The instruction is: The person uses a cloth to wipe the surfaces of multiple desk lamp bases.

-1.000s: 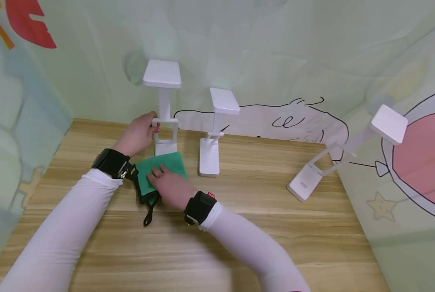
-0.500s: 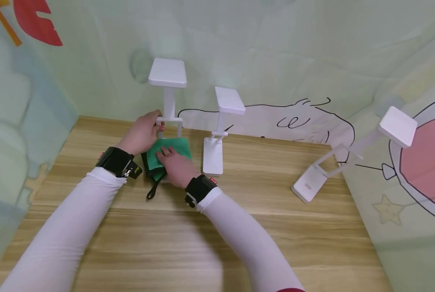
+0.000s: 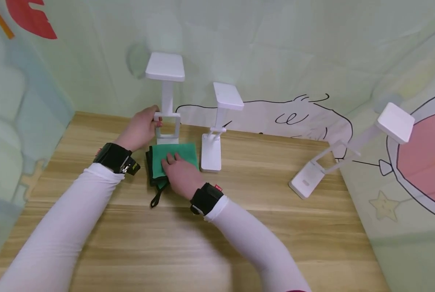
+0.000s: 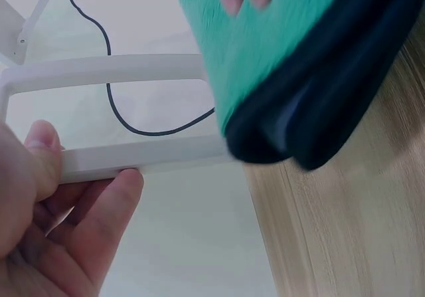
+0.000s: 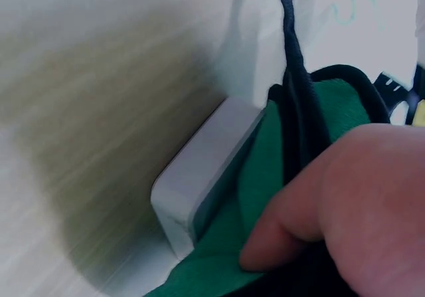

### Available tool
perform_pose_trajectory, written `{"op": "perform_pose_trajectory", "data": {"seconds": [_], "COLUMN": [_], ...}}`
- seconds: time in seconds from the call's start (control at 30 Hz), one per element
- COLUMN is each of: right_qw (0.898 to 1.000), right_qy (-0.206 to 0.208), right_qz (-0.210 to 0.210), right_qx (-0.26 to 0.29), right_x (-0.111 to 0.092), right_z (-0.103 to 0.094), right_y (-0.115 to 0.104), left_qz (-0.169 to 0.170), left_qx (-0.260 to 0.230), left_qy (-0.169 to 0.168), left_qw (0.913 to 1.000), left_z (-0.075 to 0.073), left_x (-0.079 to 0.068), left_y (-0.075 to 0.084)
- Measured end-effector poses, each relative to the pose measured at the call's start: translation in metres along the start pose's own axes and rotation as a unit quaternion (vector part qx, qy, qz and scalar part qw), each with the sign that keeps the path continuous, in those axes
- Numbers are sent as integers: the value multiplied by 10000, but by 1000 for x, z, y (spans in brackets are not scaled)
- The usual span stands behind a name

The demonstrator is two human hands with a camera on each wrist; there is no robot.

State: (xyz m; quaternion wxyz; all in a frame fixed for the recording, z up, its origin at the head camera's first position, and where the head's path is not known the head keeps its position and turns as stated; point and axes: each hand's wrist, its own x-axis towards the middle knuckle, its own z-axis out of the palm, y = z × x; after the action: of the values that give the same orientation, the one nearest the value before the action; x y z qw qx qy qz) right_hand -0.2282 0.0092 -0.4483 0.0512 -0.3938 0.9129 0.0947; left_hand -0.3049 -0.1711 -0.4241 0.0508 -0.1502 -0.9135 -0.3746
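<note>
My left hand (image 3: pixel 138 129) pinches the white frame stem of a desk lamp (image 3: pixel 165 67) between thumb and fingers, plain in the left wrist view. A folded green cloth (image 3: pixel 159 156) with black edging and a hanging loop lies over that lamp's base. My right hand (image 3: pixel 182 174) holds the cloth down there, fingertips on its top face. In the right wrist view a bent digit presses into the green cloth (image 5: pixel 255 177), and an end of the white lamp base (image 5: pixel 206 157) shows beside it. Most of the base is hidden beneath the cloth.
A second white lamp (image 3: pixel 211 152) stands close to the right of the cloth. Farther right, a third white lamp (image 3: pixel 306 180) leans toward the wall. The wooden table (image 3: pixel 148 251) meets a printed fabric wall (image 3: pixel 294 52) behind.
My right hand pushed the cloth away from me along the lamp base, then moved it a little right and back toward me. My left hand kept its hold on the lamp.
</note>
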Motion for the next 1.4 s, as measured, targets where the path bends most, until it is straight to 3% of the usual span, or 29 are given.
{"op": "perform_pose_trajectory", "data": {"seconds": [0.23, 0.43, 0.83, 1.1, 1.4], "right_qw": [9995, 9987, 9961, 9975, 9991], "right_qy": [-123, 14, 35, 138, 156], "right_qz": [-254, -462, -820, -558, -181], "right_qx": [-146, -220, 336, 412, 347], "right_x": [-23, -27, 5, 32, 38], "right_z": [2, 6, 7, 2, 4], "right_y": [-14, -23, -21, -5, 7], "left_qz": [-84, -25, -62, -114, -104], "left_qx": [204, 177, 92, 60, 6], "left_qy": [-10, 47, -34, -64, 26], "left_qw": [9998, 9998, 9999, 9999, 9999], "left_z": [-1, 0, 0, -1, -1], "left_x": [-3, -3, -2, -3, -3], "left_y": [1, 2, 3, 4, 4]}}
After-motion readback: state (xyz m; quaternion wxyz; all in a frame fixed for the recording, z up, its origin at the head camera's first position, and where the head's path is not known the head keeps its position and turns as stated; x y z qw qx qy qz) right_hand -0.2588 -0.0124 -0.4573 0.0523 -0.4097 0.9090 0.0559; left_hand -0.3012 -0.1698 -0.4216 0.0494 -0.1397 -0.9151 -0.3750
